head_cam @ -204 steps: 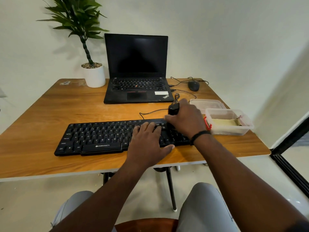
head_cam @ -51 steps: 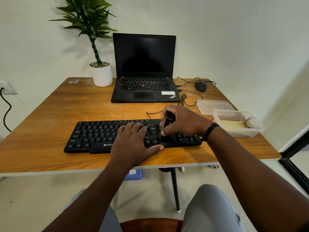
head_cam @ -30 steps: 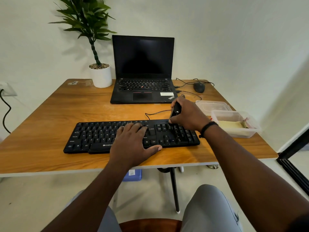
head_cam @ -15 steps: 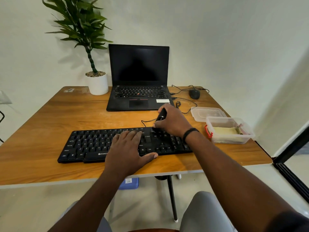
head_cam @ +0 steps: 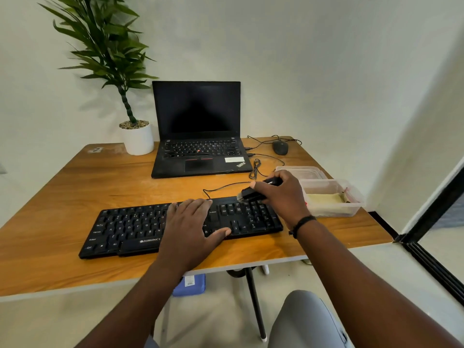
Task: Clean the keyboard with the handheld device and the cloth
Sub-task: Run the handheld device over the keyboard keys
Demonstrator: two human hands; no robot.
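Observation:
A black wired keyboard (head_cam: 130, 228) lies near the front edge of the wooden table (head_cam: 62, 192). My left hand (head_cam: 192, 228) rests flat on its middle keys, fingers spread. My right hand (head_cam: 282, 195) grips a small black handheld device (head_cam: 251, 193), tilted with its brush end on the top rows at the keyboard's right side. A pale yellow cloth (head_cam: 324, 198) lies inside a clear plastic box (head_cam: 351, 208) to the right of the keyboard.
An open black laptop (head_cam: 198, 136) stands at the back, a potted plant (head_cam: 136, 139) to its left. A black mouse (head_cam: 280, 147) and loose cables (head_cam: 256, 169) lie behind my right hand. A clear lid (head_cam: 301, 172) sits behind the box. The table's right edge is close to the box.
My right hand has moved the device back and forth over the keyboard's right part and now holds it at the top right rows. My left hand stayed on the keys.

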